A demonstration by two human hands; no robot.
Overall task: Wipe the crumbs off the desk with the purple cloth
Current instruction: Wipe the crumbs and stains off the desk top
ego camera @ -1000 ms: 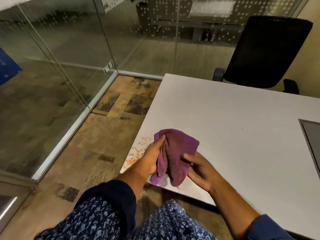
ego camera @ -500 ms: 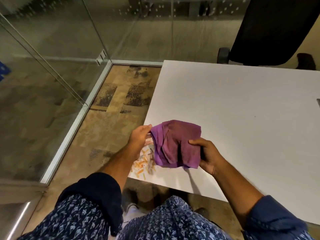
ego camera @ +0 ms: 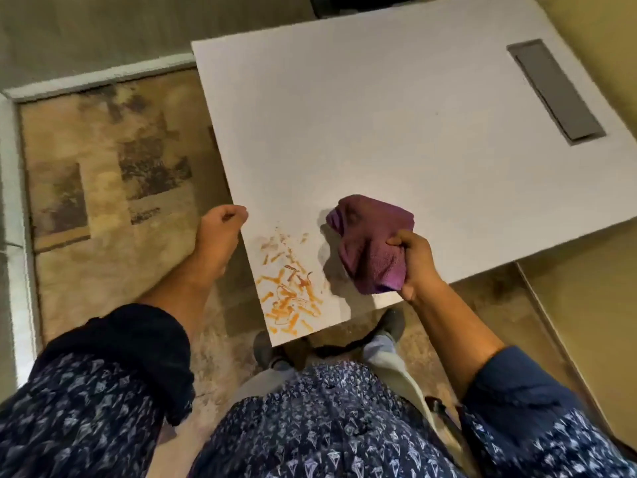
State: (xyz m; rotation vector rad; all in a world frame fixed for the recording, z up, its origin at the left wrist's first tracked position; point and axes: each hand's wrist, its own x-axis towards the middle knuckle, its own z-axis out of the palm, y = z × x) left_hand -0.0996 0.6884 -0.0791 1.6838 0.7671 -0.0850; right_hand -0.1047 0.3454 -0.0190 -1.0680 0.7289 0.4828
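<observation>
The purple cloth is bunched up in my right hand, held just above the white desk near its front edge. Orange crumbs lie scattered on the desk's near left corner, to the left of the cloth. My left hand hangs beside the desk's left edge with its fingers curled in and nothing in it. The cloth casts a shadow on the desk and is apart from the crumbs.
A grey rectangular cable hatch is set into the desk at the far right. Patterned carpet lies to the left, bordered by a pale frame. My shoes show under the desk's front edge.
My left hand has let go of the cloth and moved left off the desk's edge. My right hand now holds the cloth alone, further right. The view has tilted down, showing the crumbs.
</observation>
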